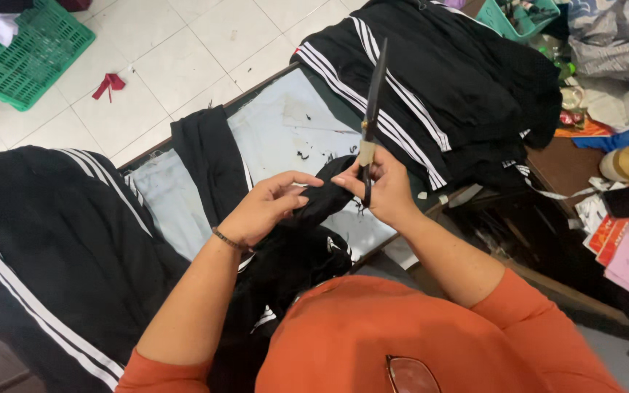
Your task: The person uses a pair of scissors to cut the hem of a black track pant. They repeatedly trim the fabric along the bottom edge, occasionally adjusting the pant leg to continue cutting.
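Up close, the left hand (263,207) pinches a black garment (314,207) at centre; the right hand (384,189), at its 3 o'clock, grips scissors (373,109) pointing to 12 o'clock, over the table (285,131); striped piles lie at 9 (45,247) and 1 o'clock (460,87)

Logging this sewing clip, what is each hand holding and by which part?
Right hand holds black scissors by the handles, blades up; left hand pinches a fold of black garment.
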